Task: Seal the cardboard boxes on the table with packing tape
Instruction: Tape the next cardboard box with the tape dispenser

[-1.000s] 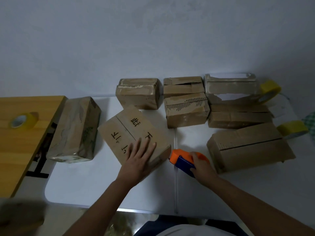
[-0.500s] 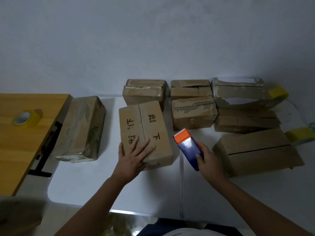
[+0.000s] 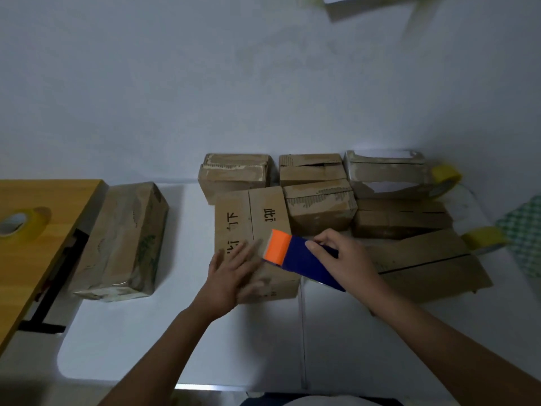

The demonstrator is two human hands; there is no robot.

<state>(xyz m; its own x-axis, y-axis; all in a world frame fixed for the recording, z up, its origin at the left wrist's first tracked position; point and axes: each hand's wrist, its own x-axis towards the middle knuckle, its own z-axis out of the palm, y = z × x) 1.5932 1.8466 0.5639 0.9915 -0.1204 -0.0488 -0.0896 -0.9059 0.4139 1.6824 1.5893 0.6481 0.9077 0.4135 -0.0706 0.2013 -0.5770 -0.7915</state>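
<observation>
Left hand (image 3: 231,273) lay flat, fingers spread, on the near left part of the printed box (image 3: 251,238), pressing on its top, gripping nothing. Right hand (image 3: 342,259) was closed around the blue body of the tape dispenser (image 3: 298,259); its orange head sat over the box top, just right of the centre seam, right by the left fingertips. Contact between head and cardboard: couldn't tell, motion blur.

Printed box sat mid-surface on the white surface (image 3: 175,341), black characters on both flaps, far edge up against the back row. Back row along the wall: worn box (image 3: 234,174), second box (image 3: 310,168), torn box with white showing (image 3: 386,174). A scuffed box (image 3: 319,209) touched the printed box's right side. A flat box (image 3: 401,218) lay behind the long box (image 3: 424,262), which was partly hidden by the right wrist. Taped box (image 3: 123,241) stood apart at the left, glossy wrap on it.

Yellow tape rolls: one (image 3: 446,178) beside the torn box, one (image 3: 483,238) at the right edge near a green checked cloth (image 3: 524,230), one (image 3: 20,224) on the wooden desk (image 3: 44,259) to the left.
</observation>
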